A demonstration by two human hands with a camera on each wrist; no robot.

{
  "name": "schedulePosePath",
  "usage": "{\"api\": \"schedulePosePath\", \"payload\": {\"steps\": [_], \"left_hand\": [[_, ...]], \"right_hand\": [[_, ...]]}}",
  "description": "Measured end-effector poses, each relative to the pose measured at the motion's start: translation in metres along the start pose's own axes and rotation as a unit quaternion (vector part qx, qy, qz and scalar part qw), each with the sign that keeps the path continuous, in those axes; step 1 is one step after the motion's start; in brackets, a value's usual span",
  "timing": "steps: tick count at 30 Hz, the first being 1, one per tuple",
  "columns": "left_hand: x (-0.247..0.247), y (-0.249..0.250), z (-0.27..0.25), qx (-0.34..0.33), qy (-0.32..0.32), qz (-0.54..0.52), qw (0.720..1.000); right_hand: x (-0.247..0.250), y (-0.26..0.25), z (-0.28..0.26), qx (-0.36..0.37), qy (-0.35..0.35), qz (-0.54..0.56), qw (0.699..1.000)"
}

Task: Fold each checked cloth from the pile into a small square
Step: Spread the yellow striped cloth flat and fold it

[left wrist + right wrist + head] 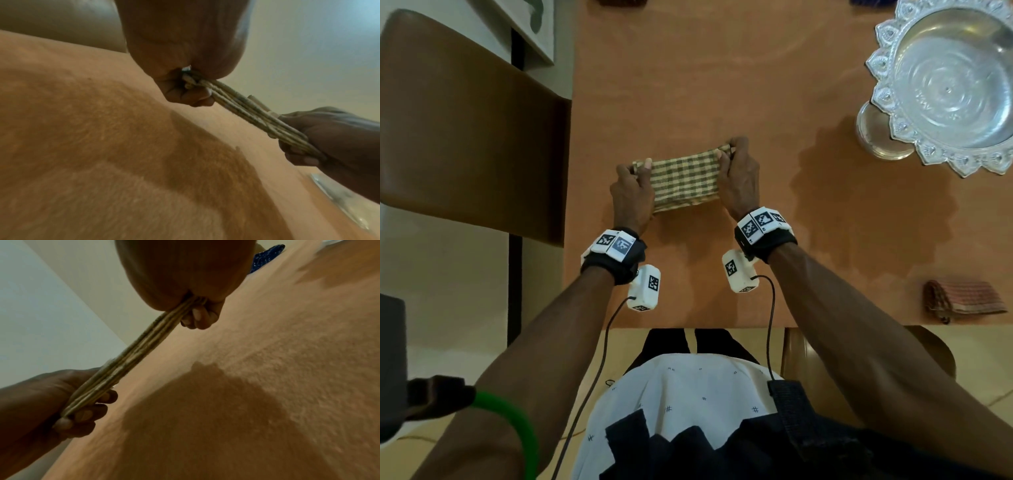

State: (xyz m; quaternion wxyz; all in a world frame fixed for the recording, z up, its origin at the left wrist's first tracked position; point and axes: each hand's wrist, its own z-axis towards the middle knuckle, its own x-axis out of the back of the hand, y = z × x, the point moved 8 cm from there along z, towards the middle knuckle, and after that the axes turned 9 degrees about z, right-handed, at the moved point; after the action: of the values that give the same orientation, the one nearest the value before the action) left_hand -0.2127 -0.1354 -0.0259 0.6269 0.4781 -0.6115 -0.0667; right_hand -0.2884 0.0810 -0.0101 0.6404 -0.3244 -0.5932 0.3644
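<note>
A green-and-cream checked cloth [684,180], folded into a thick rectangle of several layers, is held stretched just above the orange table [688,85]. My left hand [631,192] pinches its left end, thumb on top and fingers curled beneath. My right hand [739,174] pinches its right end the same way. In the left wrist view the cloth's layered edge [242,108] runs from my left hand [185,84] to my right hand [320,142]. From the right wrist view the cloth edge [131,356] spans my right hand [195,309] and my left hand [82,408].
A folded reddish-brown checked cloth [962,299] lies near the table's front right edge. A large ornate silver bowl [948,82] on a stand occupies the back right. A brown chair [465,120] stands left of the table. Dark cloth pieces [873,1] peek in at the far edge.
</note>
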Motion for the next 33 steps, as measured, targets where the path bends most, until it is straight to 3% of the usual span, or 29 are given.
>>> {"api": "schedulePosePath", "payload": {"steps": [2, 5, 6, 8, 10, 13, 18, 28, 31, 33], "left_hand": [[-0.005, -0.005, -0.005, 0.006, 0.0, 0.031, 1.0], [0.003, -0.008, -0.017, 0.035, 0.055, 0.227, 0.972], [0.005, -0.002, -0.022, 0.012, 0.084, 0.276, 0.957], [-0.005, 0.02, -0.027, -0.103, 0.133, 0.299, 0.939], [-0.031, 0.033, -0.032, -0.212, 0.098, 0.25, 0.94], [-0.067, 0.022, -0.033, -0.223, -0.029, 0.22, 0.949], [-0.065, -0.004, -0.039, -0.198, -0.028, 0.36, 0.911], [-0.06, -0.005, -0.041, -0.233, -0.049, 0.375, 0.896], [-0.048, -0.004, -0.04, -0.241, -0.037, 0.361, 0.9], [-0.041, 0.007, -0.044, -0.264, -0.01, 0.338, 0.904]], "right_hand": [[-0.005, 0.01, -0.002, -0.009, -0.013, -0.015, 1.0], [-0.011, 0.018, -0.009, -0.014, -0.036, -0.167, 0.985], [-0.015, 0.013, -0.012, 0.012, -0.04, -0.225, 0.973], [-0.04, -0.005, -0.022, 0.112, -0.084, -0.241, 0.96], [-0.074, -0.01, -0.042, 0.181, -0.18, -0.209, 0.944], [-0.089, 0.009, -0.061, 0.175, -0.234, -0.236, 0.927], [-0.065, 0.029, -0.061, 0.138, -0.209, -0.234, 0.939], [-0.04, 0.041, -0.058, 0.077, -0.204, -0.246, 0.944], [-0.018, 0.047, -0.053, -0.045, -0.116, -0.194, 0.973], [-0.004, 0.045, -0.054, -0.1, -0.032, -0.192, 0.976]]}}
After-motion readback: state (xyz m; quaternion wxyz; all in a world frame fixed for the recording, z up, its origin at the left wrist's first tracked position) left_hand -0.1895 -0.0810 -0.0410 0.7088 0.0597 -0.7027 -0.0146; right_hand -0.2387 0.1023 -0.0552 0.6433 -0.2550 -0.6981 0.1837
